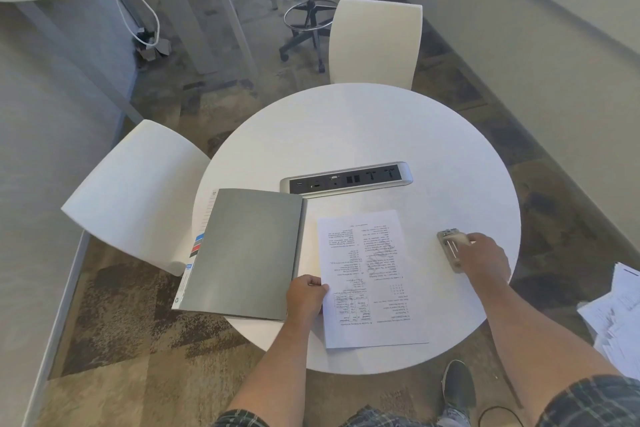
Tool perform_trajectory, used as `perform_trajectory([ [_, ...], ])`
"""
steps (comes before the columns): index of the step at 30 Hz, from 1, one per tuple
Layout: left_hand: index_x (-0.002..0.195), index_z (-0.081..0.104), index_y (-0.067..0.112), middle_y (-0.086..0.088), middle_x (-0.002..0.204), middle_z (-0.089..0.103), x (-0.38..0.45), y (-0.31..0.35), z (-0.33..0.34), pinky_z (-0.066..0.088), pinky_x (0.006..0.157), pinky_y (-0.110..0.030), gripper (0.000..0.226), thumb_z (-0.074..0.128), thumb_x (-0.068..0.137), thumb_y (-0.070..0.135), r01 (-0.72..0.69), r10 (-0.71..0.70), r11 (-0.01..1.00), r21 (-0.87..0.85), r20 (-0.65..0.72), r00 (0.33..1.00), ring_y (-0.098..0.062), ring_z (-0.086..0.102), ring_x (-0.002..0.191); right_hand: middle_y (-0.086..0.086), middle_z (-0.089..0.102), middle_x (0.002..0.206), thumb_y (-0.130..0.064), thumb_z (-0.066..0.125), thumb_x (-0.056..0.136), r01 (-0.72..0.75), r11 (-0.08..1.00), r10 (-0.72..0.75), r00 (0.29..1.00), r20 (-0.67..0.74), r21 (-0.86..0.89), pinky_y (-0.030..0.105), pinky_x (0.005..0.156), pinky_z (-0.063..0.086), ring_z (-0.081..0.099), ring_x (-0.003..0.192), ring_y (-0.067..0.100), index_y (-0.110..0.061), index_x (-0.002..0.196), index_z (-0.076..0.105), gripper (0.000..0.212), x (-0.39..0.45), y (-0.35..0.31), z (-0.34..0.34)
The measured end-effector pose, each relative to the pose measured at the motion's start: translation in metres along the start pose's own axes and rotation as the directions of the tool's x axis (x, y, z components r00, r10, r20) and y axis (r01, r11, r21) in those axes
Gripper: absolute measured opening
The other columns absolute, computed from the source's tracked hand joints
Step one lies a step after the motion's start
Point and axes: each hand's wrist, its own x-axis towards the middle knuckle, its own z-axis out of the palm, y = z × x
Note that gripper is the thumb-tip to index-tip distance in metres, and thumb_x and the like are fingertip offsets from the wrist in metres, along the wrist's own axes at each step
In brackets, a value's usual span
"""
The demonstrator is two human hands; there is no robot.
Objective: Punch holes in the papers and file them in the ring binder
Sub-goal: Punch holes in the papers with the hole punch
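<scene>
The round white table (pixel 363 135) carries, at its near left and overhanging the edge, the grey ring binder (pixel 242 253) with its cover opened leftward, probably so that its rings, which cannot be made out here, stand ready for filing. Just right of it lies the white printed paper sheet (pixel 367 274), whose near left edge the left hand (pixel 306 298) pinches, seemingly to steady or lift it. Farther right the right hand (pixel 483 256) closes over the small beige hole punch (pixel 450 248), likely to bring it to the sheet; a silver power strip (pixel 346 178) is set mid-table, with white chairs (pixel 375 42) and patterned carpet (pixel 114 305) around.
</scene>
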Motion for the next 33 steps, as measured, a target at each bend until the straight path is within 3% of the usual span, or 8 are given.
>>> perform_trajectory([
  [5, 0.075, 0.067, 0.011, -0.012, 0.083, 0.076, 0.0, -0.001, -0.001, 0.065, 0.069, -0.048, 0.011, 0.071, 0.082, 0.003, 0.003, -0.003, 1.0, -0.009, 0.002, 1.0, -0.028, 0.071, 0.07, 0.0, 0.076, 0.103, -0.036, 0.065, 0.088, 0.016, 0.998, -0.018, 0.999, 0.04, 0.063, 0.033, 0.075, 0.052, 0.068, 0.09, 0.027, -0.029, 0.116, 0.073, 0.03, -0.013, 0.0, 0.003],
  [17, 0.074, 0.063, 0.011, -0.009, 0.081, 0.071, 0.004, -0.008, -0.002, 0.053, 0.059, -0.03, 0.018, 0.072, 0.086, 0.001, 0.029, -0.031, 0.998, -0.06, -0.022, 0.999, -0.025, 0.065, 0.072, 0.0, 0.074, 0.112, -0.034, 0.066, 0.089, 0.057, 0.998, -0.058, 0.997, 0.06, 0.018, 0.034, 0.079, 0.052, 0.068, 0.1, 0.025, -0.029, 0.118, 0.071, 0.029, -0.039, -0.01, 0.011],
  [21, 0.077, 0.065, 0.01, -0.011, 0.083, 0.073, 0.007, -0.01, -0.004, 0.056, 0.064, -0.035, 0.016, 0.073, 0.086, 0.0, 0.039, -0.039, 0.993, -0.113, 0.003, 0.999, -0.025, 0.066, 0.072, 0.005, 0.062, 0.134, -0.025, 0.058, 0.097, 0.339, 0.939, -0.341, 0.938, -0.058, -0.053, 0.042, 0.097, 0.049, 0.057, 0.122, 0.027, -0.021, 0.132, 0.065, 0.035, -0.051, -0.014, 0.018],
  [24, 0.081, 0.067, 0.008, -0.016, 0.089, 0.076, 0.007, -0.011, -0.007, 0.06, 0.073, -0.043, 0.012, 0.073, 0.086, 0.0, 0.052, -0.048, 0.982, -0.181, 0.029, 0.998, -0.028, 0.068, 0.075, 0.003, 0.063, 0.133, -0.03, 0.051, 0.103, 0.438, 0.897, -0.44, 0.897, 0.035, 0.059, 0.04, 0.098, 0.049, 0.06, 0.119, 0.024, -0.017, 0.13, 0.066, 0.034, -0.065, -0.026, 0.023],
  [27, 0.087, 0.068, 0.006, -0.016, 0.087, 0.075, 0.003, -0.007, -0.011, 0.06, 0.068, -0.035, 0.009, 0.071, 0.088, -0.003, 0.072, -0.053, 0.96, -0.272, 0.077, 0.996, -0.028, 0.069, 0.073, 0.003, 0.061, 0.13, -0.049, 0.052, 0.1, 0.309, 0.937, -0.334, 0.929, 0.159, 0.162, 0.042, 0.102, 0.046, 0.059, 0.121, 0.024, -0.013, 0.14, 0.056, 0.053, -0.071, -0.039, 0.03],
  [29, 0.094, 0.068, 0.003, -0.015, 0.084, 0.075, 0.0, -0.004, -0.013, 0.058, 0.065, -0.032, 0.009, 0.07, 0.089, -0.003, 0.087, -0.044, 0.944, -0.317, 0.141, 0.989, -0.028, 0.07, 0.072, 0.0, 0.062, 0.114, -0.061, 0.052, 0.094, 0.18, 0.948, -0.233, 0.955, 0.184, 0.264, 0.04, 0.088, 0.049, 0.062, 0.107, 0.024, -0.015, 0.118, 0.066, 0.054, -0.071, -0.044, 0.033],
  [31, 0.102, 0.067, 0.002, -0.014, 0.087, 0.076, -0.005, -0.001, -0.015, 0.058, 0.062, -0.03, 0.012, 0.068, 0.091, -0.003, 0.105, -0.028, 0.942, -0.319, 0.238, 0.971, -0.027, 0.071, 0.074, -0.006, 0.065, 0.095, -0.055, 0.059, 0.095, 0.048, 0.885, -0.212, 0.927, 0.31, 0.462, 0.029, 0.069, 0.052, 0.067, 0.085, 0.018, -0.016, 0.097, 0.069, 0.039, -0.075, -0.046, 0.032],
  [33, 0.11, 0.066, 0.001, -0.015, 0.096, 0.077, -0.009, 0.002, -0.015, 0.06, 0.065, -0.031, 0.018, 0.068, 0.092, 0.0, 0.13, -0.008, 0.932, -0.339, 0.339, 0.941, -0.027, 0.074, 0.08, 0.001, 0.076, 0.093, -0.033, 0.07, 0.095, -0.096, 0.809, -0.245, 0.842, 0.481, 0.58, 0.031, 0.068, 0.061, 0.075, 0.081, 0.021, -0.013, 0.106, 0.071, 0.022, -0.079, -0.046, 0.032],
])
